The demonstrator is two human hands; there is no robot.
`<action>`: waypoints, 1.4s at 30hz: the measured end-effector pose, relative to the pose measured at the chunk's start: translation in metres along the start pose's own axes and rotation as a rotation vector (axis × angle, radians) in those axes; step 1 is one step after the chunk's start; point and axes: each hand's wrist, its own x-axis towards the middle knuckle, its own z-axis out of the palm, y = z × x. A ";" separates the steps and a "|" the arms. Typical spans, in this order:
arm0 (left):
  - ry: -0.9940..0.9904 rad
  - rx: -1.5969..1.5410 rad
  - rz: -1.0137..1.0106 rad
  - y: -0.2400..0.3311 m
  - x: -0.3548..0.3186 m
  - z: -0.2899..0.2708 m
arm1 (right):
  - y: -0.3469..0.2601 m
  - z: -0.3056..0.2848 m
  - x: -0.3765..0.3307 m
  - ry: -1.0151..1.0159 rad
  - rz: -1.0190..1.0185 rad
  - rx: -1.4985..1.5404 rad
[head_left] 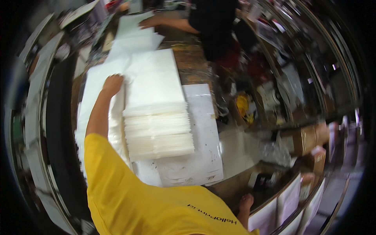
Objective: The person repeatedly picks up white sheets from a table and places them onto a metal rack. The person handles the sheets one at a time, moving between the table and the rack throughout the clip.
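My left hand (pixel 112 85) reaches forward over the worktable, fingers curled closed at the edge of a large white sheet (pixel 96 78) on the left pile. A fold or strip of thin white material runs down from it towards me. Just right of that hand lies a thick stack of white sheets (pixel 156 90), its near edges stepped and fanned in layers. Low on the right, my right hand (pixel 246 200) hangs beside a wooden-edged bin, away from the stack; blur and its small size hide what its fingers do.
Across the table a person in black rests a hand (pixel 150 22) on pale sheets. A marked white board (pixel 203 133) lies under the stack. On the right are a cardboard box (pixel 309 139), clear plastic wrap (pixel 274 153) and a yellow item (pixel 243 103). Racks line the left.
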 end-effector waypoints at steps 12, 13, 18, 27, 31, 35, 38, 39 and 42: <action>0.406 -0.610 0.382 0.167 0.035 -0.135 | -0.102 0.152 -0.046 -0.174 -0.162 0.033; 0.402 -0.624 0.446 0.200 0.031 -0.152 | -0.113 0.165 -0.055 -0.239 -0.213 0.030; 0.276 -0.863 0.756 0.408 -0.029 -0.218 | -0.141 0.203 -0.102 -0.502 -0.502 0.089; -0.398 -1.245 0.875 0.626 -0.163 -0.200 | -0.118 0.132 -0.136 -0.099 -0.573 -0.179; -0.520 -1.341 0.898 0.670 -0.206 -0.172 | -0.088 0.077 -0.128 0.064 -0.526 -0.254; -0.680 -1.382 0.965 0.668 -0.240 -0.174 | -0.082 0.014 -0.092 0.162 -0.426 -0.235; -0.823 -1.288 0.993 0.649 -0.259 -0.174 | -0.086 -0.052 -0.041 0.173 -0.450 -0.329; -0.869 -1.291 0.984 0.641 -0.264 -0.171 | -0.084 -0.078 -0.023 0.195 -0.532 -0.374; -0.967 -1.440 0.889 0.625 -0.266 -0.169 | -0.109 -0.157 0.008 0.276 -0.422 -0.406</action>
